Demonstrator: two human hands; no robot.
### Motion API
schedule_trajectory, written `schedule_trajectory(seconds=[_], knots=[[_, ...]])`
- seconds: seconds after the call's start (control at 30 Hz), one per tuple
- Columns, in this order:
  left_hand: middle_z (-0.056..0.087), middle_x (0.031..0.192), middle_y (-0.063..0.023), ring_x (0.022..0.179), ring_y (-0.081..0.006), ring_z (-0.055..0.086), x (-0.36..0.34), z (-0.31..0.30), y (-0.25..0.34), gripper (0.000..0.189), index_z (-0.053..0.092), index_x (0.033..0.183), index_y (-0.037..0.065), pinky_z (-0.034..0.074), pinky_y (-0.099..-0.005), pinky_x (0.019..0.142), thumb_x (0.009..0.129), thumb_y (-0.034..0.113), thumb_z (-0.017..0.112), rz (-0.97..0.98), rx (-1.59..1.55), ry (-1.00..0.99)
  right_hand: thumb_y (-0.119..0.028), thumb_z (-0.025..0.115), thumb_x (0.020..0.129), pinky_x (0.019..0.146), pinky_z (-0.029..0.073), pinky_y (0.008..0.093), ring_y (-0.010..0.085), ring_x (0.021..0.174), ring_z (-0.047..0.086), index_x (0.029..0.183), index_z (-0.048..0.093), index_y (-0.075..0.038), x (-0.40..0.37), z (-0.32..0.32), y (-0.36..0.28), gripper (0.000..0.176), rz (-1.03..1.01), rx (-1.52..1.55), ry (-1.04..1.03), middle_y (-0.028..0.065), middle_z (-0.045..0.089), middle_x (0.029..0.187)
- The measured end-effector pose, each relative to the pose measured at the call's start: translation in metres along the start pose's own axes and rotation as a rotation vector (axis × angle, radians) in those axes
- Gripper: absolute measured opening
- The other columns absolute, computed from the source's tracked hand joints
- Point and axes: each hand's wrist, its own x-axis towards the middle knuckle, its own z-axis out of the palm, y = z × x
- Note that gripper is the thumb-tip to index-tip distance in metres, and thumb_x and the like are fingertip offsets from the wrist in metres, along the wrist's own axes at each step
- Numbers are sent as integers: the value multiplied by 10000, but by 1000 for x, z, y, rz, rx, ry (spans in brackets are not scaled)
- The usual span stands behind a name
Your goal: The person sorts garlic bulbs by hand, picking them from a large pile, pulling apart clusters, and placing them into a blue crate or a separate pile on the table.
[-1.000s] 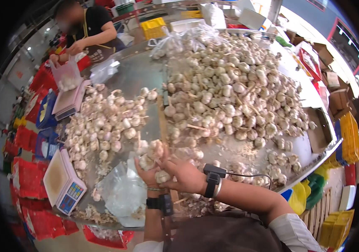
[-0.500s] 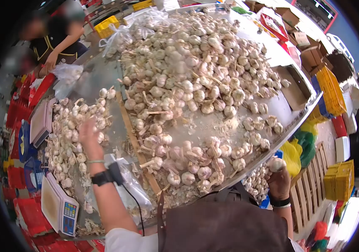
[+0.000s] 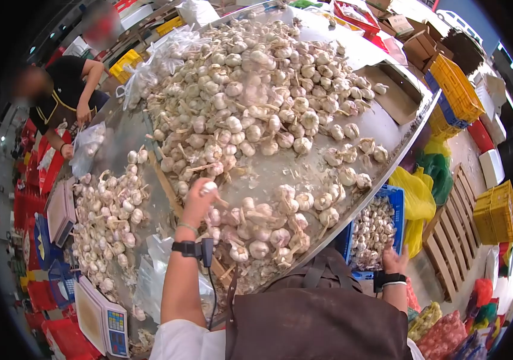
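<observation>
A large heap of garlic bulbs covers the middle of the metal table, and a smaller pile of garlic lies at the left beyond a wooden strip. My left hand is closed around a garlic bulb whose stem points right, above the table near the strip. At the lower right, my right hand has its fingers apart and holds nothing. It is at the near right edge of a blue crate of small garlic bulbs.
Two scales stand along the left edge. A person at the upper left handles a plastic bag. Clear plastic lies near my left forearm. Right of the table are a wooden pallet and yellow crates.
My left hand has moved right from the smaller pile and now holds a bulb. My right hand has let go of its bulb and opened lower down. The view has shifted, showing more of the blue crate.
</observation>
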Motion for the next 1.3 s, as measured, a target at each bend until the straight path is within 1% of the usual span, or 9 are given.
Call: schedule_trajectory(seconds=[0.1, 0.23, 0.3, 0.53, 0.87, 0.93, 1.03, 1.1, 1.3], knots=[[626, 1126, -115, 1015, -228, 655, -11, -24, 17, 264, 627, 1131, 70, 571, -415, 854, 918, 225, 636, -205, -1344, 20, -235, 529, 1020, 856, 572, 332, 223, 927, 640, 1282, 502, 12, -49, 93, 63, 361, -134, -475, -426, 148, 641, 1105], [668, 1060, -94, 963, -243, 680, -1, -3, 20, 310, 648, 1090, 79, 565, -375, 788, 873, 298, 681, -106, -555, -198, -127, 636, 950, 766, 519, 245, 104, 868, 616, 1269, 556, -3, -90, 204, 185, 351, -292, -1434, -754, 54, 642, 1030], [651, 1112, -132, 976, -299, 667, -10, 23, 54, 344, 666, 1111, 106, 552, -394, 825, 825, 290, 711, 305, 141, -156, -114, 648, 934, 804, 547, 295, 162, 947, 646, 1227, 606, -9, -75, 223, 236, 314, -356, -1929, -1103, 82, 669, 1090], [617, 1163, -110, 1024, -343, 640, -1, 44, 100, 404, 638, 1142, 107, 528, -439, 875, 740, 105, 676, 270, 740, -539, 3, 577, 787, 933, 489, 443, 383, 1084, 597, 1103, 659, -56, -23, 223, 348, 331, -348, -2782, -1727, 184, 628, 1143], [654, 1125, -176, 1010, -323, 669, 0, 20, 38, 397, 543, 1223, 94, 554, -412, 856, 876, 259, 643, 111, 152, -321, -118, 662, 727, 815, 517, 463, 403, 961, 632, 1054, 590, -49, -14, 249, 342, 342, -404, -2900, -1524, 181, 654, 974], [669, 1091, -171, 972, -276, 687, -19, 12, 27, 359, 522, 1219, 83, 600, -377, 703, 935, 292, 585, -262, -897, -243, -183, 703, 721, 791, 523, 456, 403, 932, 637, 1070, 573, -29, -16, 259, 333, 403, -653, -2822, -1283, 210, 649, 977], [655, 1034, -160, 918, -225, 695, -62, -7, 72, 394, 537, 1209, 11, 606, -278, 558, 996, 341, 521, -411, -1305, -258, -231, 753, 718, 779, 525, 422, 355, 891, 653, 1086, 568, -11, -51, 274, 335, 467, -548, -2555, -1094, 203, 650, 957], [631, 1180, -208, 914, -282, 702, -85, 15, 55, 621, 475, 1333, 27, 641, -371, 642, 974, 534, 480, -405, -1538, -525, -303, 810, 707, 777, 525, 391, 299, 888, 660, 1105, 573, 0, -88, 277, 340, 554, -98, -2218, -1109, 187, 656, 986], [610, 1172, -294, 872, -313, 700, -129, 65, 79, 1063, 416, 1402, -54, 622, -373, 586, 827, 840, 408, -406, -2016, -428, -341, 826, 781, 813, 531, 373, 253, 975, 643, 1245, 580, -20, -140, 234, 355, 615, -20, -2036, -1770, 164, 648, 1119]])
